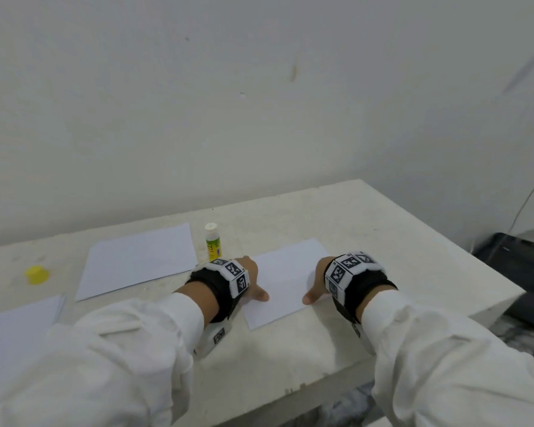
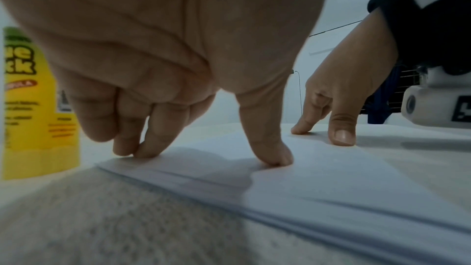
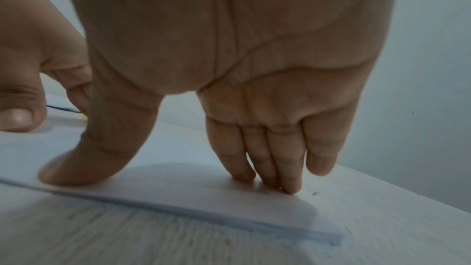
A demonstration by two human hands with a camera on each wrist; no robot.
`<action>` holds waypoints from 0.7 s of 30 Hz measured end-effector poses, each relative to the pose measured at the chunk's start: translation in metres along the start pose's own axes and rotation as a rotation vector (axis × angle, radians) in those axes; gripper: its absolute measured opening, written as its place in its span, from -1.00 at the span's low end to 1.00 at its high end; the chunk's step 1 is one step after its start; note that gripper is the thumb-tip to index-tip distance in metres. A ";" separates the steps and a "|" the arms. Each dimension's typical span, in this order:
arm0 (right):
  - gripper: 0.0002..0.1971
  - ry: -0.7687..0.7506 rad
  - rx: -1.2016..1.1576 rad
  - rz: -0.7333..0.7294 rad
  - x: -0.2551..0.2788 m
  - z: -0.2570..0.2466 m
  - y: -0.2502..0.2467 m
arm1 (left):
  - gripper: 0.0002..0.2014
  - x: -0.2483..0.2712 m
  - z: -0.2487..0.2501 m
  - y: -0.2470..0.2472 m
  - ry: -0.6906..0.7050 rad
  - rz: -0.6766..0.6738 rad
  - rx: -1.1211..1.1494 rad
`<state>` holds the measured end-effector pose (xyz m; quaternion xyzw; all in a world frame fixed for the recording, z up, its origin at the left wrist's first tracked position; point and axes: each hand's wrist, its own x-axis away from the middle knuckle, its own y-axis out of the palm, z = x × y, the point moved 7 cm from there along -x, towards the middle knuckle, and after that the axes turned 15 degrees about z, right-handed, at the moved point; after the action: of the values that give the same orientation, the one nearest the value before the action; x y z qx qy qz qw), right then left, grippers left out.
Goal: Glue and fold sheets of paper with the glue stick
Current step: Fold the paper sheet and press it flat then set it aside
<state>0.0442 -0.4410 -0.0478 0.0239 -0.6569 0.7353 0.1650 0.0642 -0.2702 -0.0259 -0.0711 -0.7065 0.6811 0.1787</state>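
Observation:
A folded white sheet (image 1: 285, 280) lies on the table in front of me. My left hand (image 1: 255, 280) presses its left edge with straight fingers and thumb tip; the left wrist view shows this left hand (image 2: 209, 156) with its fingertips (image 2: 142, 151) on the layered paper (image 2: 318, 180). My right hand (image 1: 316, 283) presses the sheet's right side the same way, and the right wrist view has the right hand (image 3: 173, 178) flat-fingered on the paper (image 3: 178, 196). The uncapped glue stick (image 1: 212, 241) stands upright just behind my left hand, also close in as the yellow glue stick (image 2: 33, 108).
A flat white sheet (image 1: 139, 263) lies left of the glue stick, and more paper (image 1: 16, 322) sits at the near left. The yellow cap (image 1: 37, 274) rests far left. The table's (image 1: 383, 229) right edge drops off beside a dark box (image 1: 518, 263).

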 end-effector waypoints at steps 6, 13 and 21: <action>-0.19 0.011 -0.012 0.033 0.000 0.002 0.001 | -0.39 0.001 0.002 -0.002 -0.030 -0.018 -0.032; -0.23 -0.017 -0.001 0.019 -0.005 -0.001 0.006 | -0.52 0.007 0.007 -0.007 -0.052 -0.028 -0.004; -0.51 -0.056 0.090 0.013 0.002 0.000 0.002 | -0.25 0.014 0.003 -0.014 -0.108 0.037 0.337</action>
<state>0.0416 -0.4402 -0.0490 0.0474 -0.6278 0.7641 0.1407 0.0523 -0.2693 -0.0095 -0.0166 -0.5896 0.7958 0.1373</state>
